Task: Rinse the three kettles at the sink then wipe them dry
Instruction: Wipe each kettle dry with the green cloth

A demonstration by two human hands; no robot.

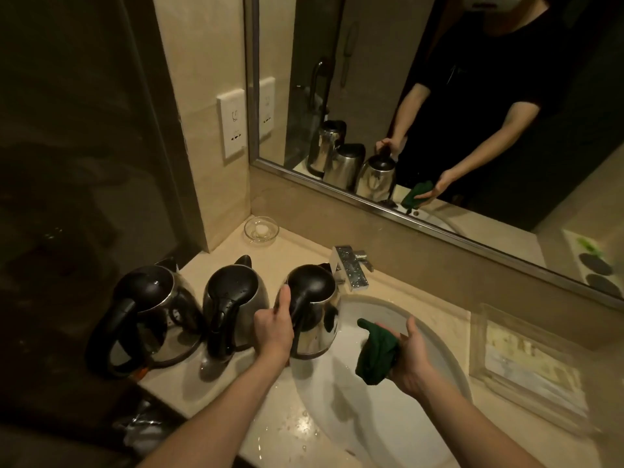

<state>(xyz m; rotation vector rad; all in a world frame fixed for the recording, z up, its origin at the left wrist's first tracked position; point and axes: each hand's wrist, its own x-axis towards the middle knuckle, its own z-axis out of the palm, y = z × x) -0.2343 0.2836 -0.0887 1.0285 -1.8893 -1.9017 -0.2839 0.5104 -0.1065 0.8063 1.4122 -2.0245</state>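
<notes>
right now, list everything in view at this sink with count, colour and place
left kettle: 1, steel with black lid and handle, counter, far left of the row
middle kettle: 1, same colours, between the other two
right kettle: 1, same colours, at the basin's edge
green cloth: 1, dark green, over the basin
basin: 1, white, set in the counter
tap: 1, chrome, behind the basin
glass dish: 1, clear, back corner of the counter
clear tray: 1, transparent, right of the basin
socket plate: 1, white, wall left of the mirror
mirror: 1, steel-framed, above the counter
counter: 1, beige
left hand: grips the right kettle's handle
right hand: holds the green cloth
</notes>
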